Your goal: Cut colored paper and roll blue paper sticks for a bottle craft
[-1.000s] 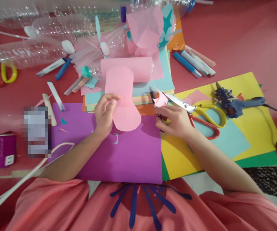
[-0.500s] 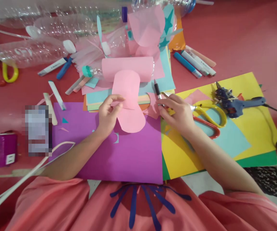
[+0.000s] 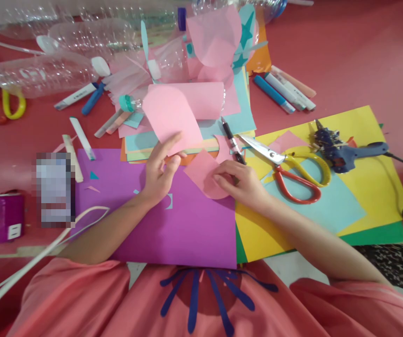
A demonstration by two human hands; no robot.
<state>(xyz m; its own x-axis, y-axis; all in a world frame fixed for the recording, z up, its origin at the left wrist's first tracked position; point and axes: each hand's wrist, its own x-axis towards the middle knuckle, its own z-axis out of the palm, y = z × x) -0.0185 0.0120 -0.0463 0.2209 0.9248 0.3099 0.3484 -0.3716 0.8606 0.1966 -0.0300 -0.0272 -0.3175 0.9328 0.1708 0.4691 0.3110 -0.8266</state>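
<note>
Since the earlier frame, the two overlapping pink shapes have come apart: the upper piece (image 3: pixel 173 112) has swung leftward, and the right hand (image 3: pixel 243 182) has left the pen (image 3: pixel 232 140) for the lower piece (image 3: pixel 203 173). The left hand (image 3: pixel 159 171) is half open, thumb and fingers lightly pinching the upper piece by its near end, its far end in front of the wrapped bottle (image 3: pixel 206 100). The right hand is curled, fingertips closed on the right edge of the lower piece, over the purple sheet (image 3: pixel 187 234). The scissors (image 3: pixel 277 159) lie open beside that hand. Both pieces look like thin paper: very light, bendy, easily creased or torn, so a gentle pinch at the rim suits them better than a squeeze mid-sheet.
</note>
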